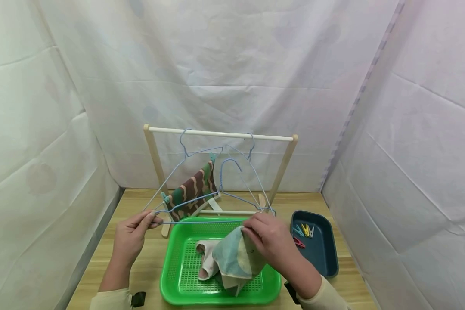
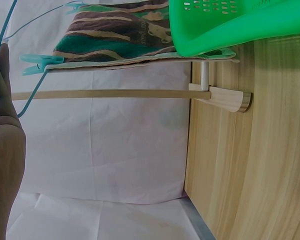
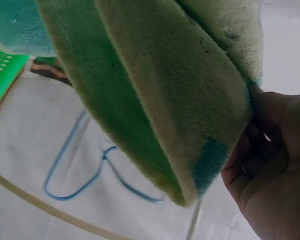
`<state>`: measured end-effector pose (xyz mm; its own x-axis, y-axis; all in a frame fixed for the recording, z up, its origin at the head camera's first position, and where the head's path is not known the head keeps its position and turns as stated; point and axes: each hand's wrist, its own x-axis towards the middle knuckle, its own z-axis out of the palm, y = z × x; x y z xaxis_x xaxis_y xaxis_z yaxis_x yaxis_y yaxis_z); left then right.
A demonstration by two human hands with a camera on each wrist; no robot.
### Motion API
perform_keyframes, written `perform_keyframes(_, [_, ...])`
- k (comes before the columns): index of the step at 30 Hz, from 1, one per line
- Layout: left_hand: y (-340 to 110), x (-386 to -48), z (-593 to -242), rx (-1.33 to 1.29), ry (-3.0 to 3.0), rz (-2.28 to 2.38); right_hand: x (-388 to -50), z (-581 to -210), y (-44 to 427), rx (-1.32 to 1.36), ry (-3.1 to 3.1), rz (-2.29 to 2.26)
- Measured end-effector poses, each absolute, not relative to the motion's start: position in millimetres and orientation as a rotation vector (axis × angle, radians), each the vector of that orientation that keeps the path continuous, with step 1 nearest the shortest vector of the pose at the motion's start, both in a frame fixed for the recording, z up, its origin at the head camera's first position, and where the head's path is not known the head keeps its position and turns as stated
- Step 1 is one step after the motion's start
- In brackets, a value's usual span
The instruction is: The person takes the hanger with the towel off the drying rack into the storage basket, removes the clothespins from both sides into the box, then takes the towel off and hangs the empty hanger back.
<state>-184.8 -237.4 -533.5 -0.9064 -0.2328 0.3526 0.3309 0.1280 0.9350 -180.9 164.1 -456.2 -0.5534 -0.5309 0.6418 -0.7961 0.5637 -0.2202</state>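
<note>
A blue wire hanger (image 1: pixel 195 199) is held above the green basket (image 1: pixel 165 275). Its left end is pinched by my left hand (image 1: pixel 129 234), seen at the left edge of the left wrist view (image 2: pixel 2 130). My right hand (image 1: pixel 273 241) grips a blue, green and cream cloth (image 1: pixel 236 254) near the hanger's right end; in the right wrist view the cloth (image 3: pixel 175 75) hangs from the fingers of that hand (image 3: pixel 275 165). Whether the right fingers also hold the wire is hidden. A pale cloth (image 1: pixel 209 258) lies in the basket.
Behind stands a rack (image 1: pixel 221 132) with two blue hangers; a camouflage cloth (image 1: pixel 193 189) hangs from the left one by teal clips (image 2: pixel 40 62). At the right, a dark blue tray (image 1: pixel 317 249) holds several small clips (image 1: pixel 305 230). White sheets surround the wooden table (image 1: pixel 135 267).
</note>
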Motion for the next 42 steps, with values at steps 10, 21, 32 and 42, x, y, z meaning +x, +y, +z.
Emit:
perform_keyframes(10, [-240,-186,-534,-0.085,-2.011,-1.815,-192,-506,165,1.049,-2.338,0.504])
perform_keyframes(21, [-241,-187,-533,-0.094,-2.007,-1.826,-205,-577,174,0.904,-2.711,0.377])
perform_keyframes(32, [-242,-183,-530,-0.07,-2.008,-1.822,-219,-615,174,0.962,-2.93,0.347])
perform_keyframes(42, [-253,-173,-529,-0.081,-2.053,-1.804,-217,-612,171,0.903,-3.036,0.393])
